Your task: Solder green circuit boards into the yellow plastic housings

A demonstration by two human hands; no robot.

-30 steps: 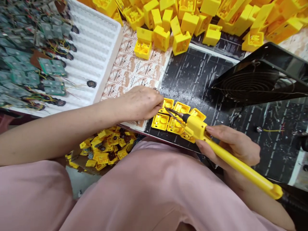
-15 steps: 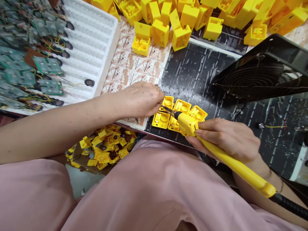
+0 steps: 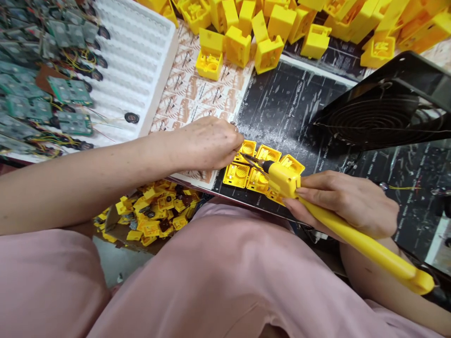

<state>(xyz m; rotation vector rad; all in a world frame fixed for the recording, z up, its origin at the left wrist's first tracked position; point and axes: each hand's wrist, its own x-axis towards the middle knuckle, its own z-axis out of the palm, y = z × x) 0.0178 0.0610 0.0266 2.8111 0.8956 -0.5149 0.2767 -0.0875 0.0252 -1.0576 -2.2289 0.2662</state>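
My right hand (image 3: 348, 204) is closed around a yellow soldering iron (image 3: 338, 227), its dark tip pointing left over a cluster of several open yellow plastic housings (image 3: 262, 169) on the black mat (image 3: 282, 108). My left hand (image 3: 207, 143) rests knuckles up beside the leftmost housing, fingers curled down and pinched near the iron's tip; what they hold is hidden. A ring shows on one finger.
A white tray (image 3: 137, 70) with green circuit boards (image 3: 70, 91) and wires lies at the left. A heap of yellow housings (image 3: 282, 23) fills the back. A black fan (image 3: 380, 117) stands at the right. A box of yellow parts (image 3: 155, 218) sits below the table edge.
The soldering iron's tip has stayed over the housings while its handle shifted slightly; my right hand slid a little along it. My left hand has barely moved.
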